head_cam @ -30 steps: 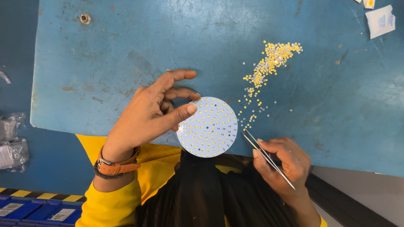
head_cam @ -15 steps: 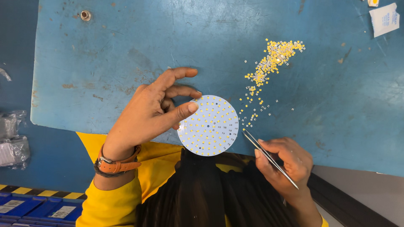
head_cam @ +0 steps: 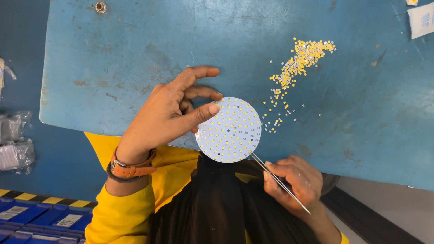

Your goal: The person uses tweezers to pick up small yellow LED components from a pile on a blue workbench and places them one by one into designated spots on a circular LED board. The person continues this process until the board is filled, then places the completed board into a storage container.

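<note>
- Far left, beside the desk (head_cam: 113,54): two clear plastic bags (head_cam: 13,144) with pale contents that are hard to make out, and below them a row of blue bins (head_cam: 31,219), cut off by the bottom edge, so the count cannot be told
- One small metal ring (head_cam: 100,7) lies near the desk's top left corner
- One left hand (head_cam: 169,113), with one brown strap watch (head_cam: 129,169) on its wrist and a yellow sleeve below; the palm is turned up and away, fingers spread and curved, the thumb stretched right; its grip is closed on the left rim of the disc, thumb tip on top, the fingers beneath mostly hidden
- One round white disc board (head_cam: 228,130), dotted with many small yellow chips, too many to count; it is held at the desk's near edge, its lower part over the person's lap
- One pair of thin metal tweezers (head_cam: 278,180), its tip touching the disc's lower right rim, the prongs drawn together
- One right hand (head_cam: 294,178), below the desk edge, fingers curled, its grip clamped on the tweezers; the wrist is cut off at the bottom
- One loose scatter of tiny yellow chips (head_cam: 298,58) on the desk, uncountable, up and right of the disc
- One white paper packet (head_cam: 421,20), cut off at the top right corner
</note>
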